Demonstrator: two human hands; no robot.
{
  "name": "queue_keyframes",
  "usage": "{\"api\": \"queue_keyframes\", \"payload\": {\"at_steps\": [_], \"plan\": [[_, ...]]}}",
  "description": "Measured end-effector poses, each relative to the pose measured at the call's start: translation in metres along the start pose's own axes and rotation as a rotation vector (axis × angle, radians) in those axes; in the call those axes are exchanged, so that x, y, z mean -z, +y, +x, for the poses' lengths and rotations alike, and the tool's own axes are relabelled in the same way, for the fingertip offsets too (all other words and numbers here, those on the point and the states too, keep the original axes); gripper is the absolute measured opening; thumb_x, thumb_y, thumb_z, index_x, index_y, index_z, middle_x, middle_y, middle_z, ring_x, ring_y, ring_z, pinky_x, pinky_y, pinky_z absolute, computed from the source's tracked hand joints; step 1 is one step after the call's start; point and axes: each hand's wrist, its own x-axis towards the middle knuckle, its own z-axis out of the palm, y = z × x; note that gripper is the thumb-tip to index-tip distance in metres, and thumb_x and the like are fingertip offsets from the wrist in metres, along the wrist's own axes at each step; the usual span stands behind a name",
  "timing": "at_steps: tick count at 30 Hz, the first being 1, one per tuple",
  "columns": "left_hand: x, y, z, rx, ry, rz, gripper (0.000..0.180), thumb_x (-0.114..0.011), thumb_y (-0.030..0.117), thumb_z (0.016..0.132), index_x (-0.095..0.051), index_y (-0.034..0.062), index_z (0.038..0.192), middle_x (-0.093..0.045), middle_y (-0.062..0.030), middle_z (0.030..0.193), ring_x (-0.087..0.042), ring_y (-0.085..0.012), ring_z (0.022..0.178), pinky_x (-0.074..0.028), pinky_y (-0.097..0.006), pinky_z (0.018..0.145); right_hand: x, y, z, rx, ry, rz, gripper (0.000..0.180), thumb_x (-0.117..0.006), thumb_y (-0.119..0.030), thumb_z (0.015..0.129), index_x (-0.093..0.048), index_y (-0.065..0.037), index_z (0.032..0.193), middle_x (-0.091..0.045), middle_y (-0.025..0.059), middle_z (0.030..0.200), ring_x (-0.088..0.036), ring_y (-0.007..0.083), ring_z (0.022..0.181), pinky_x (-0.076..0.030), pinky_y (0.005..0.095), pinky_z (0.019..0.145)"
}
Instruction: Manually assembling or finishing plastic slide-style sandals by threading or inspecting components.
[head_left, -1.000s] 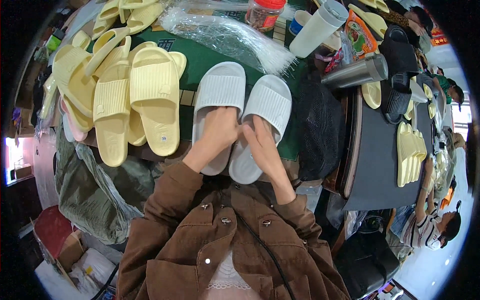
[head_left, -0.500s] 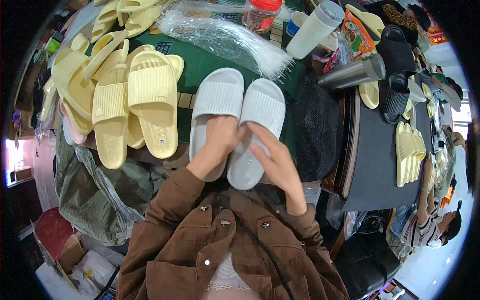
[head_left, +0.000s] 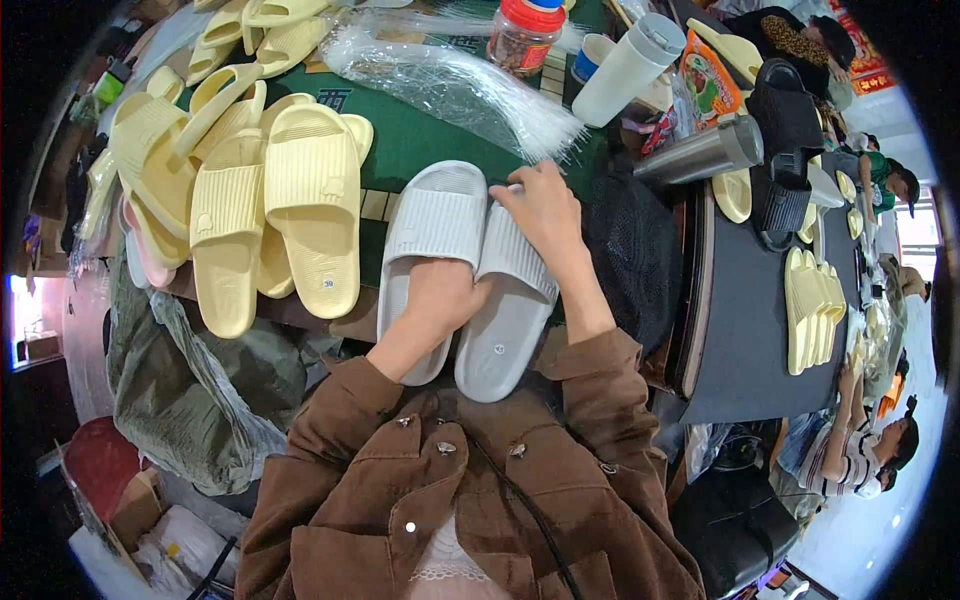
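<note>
Two grey slide slippers lie side by side in front of me, toes pointing away. My left hand (head_left: 440, 302) reaches under the ribbed strap of the left grey slipper (head_left: 436, 220), its fingertips hidden there and its thumb toward the other shoe. Over the toe of the right grey slipper (head_left: 500, 345) is my right hand (head_left: 545, 215), with fingers bent and close together; whatever they pinch is too small to make out. Just beyond these fingertips end the clear plastic strands (head_left: 535, 120) of a loose bundle.
Pale yellow slippers (head_left: 315, 215) pile up at the left on the green table cover (head_left: 395, 150). A red-lidded jar (head_left: 522, 40), white bottle (head_left: 635, 70) and steel flask (head_left: 700, 152) stand or lie at the back right. At the right, people sit along a dark table (head_left: 750, 345).
My right hand has moved away from me, from the right slipper's strap to its toe, and its fingers have drawn together. Both grey slippers have shifted slightly toward me. My left hand stays at the strap.
</note>
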Motion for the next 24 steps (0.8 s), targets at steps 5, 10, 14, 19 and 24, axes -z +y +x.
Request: {"api": "queue_keyframes", "payload": {"at_steps": [5,10,14,19,24], "plan": [[0.009,0.004,0.001,0.065,-0.157,0.005,0.037,-0.065,0.032,0.077,-0.065,-0.0039,0.084,-0.064,-0.0240,0.078,-0.062,-0.0404,0.072,-0.050,-0.047,0.068,-0.006,-0.001,0.006,0.013,-0.081,0.062,0.017,-0.067,-0.019,0.079,-0.068,-0.004,0.086,-0.059,0.0141,0.088,-0.061,0.0321,0.085,-0.049,0.0418,0.072],[-0.003,-0.002,-0.002,-0.031,0.025,0.000,0.038,-0.067,0.034,0.076,-0.066,-0.0045,0.074,-0.064,-0.0211,0.069,-0.063,-0.0389,0.065,-0.051,-0.046,0.062,-0.006,0.007,0.006,0.076,-0.017,0.172,0.014,-0.066,-0.015,0.080,-0.067,-0.002,0.086,-0.062,0.0150,0.083,-0.063,0.0291,0.077,-0.050,0.0380,0.068],[0.008,0.005,0.001,0.072,-0.184,0.005,0.037,-0.066,0.032,0.076,-0.065,-0.0032,0.087,-0.064,-0.0248,0.084,-0.062,-0.0403,0.076,-0.050,-0.047,0.069,0.001,0.024,0.003,0.065,0.104,0.363,0.014,-0.061,-0.009,0.084,-0.065,0.002,0.091,-0.064,0.0140,0.077,-0.065,0.0210,0.067,-0.049,0.0306,0.062],[0.000,-0.001,-0.002,-0.020,-0.013,-0.023,0.038,-0.067,0.034,0.076,-0.065,-0.0040,0.077,-0.064,-0.0224,0.074,-0.062,-0.0389,0.068,-0.050,-0.046,0.063,0.037,0.018,-0.013,-0.056,0.051,0.455,0.015,-0.060,-0.009,0.086,-0.065,0.001,0.095,-0.065,0.0099,0.074,-0.065,0.0142,0.066,-0.048,0.0257,0.058],[-0.004,-0.003,-0.002,-0.077,0.055,0.010,0.041,-0.065,0.036,0.077,-0.065,-0.0049,0.069,-0.062,-0.0226,0.066,-0.062,-0.0380,0.062,-0.051,-0.045,0.059,0.060,0.020,-0.036,-0.032,0.101,0.347,0.012,-0.056,-0.006,0.085,-0.064,0.000,0.091,-0.062,0.0163,0.082,-0.065,0.0289,0.072,-0.049,0.0346,0.064]]}}
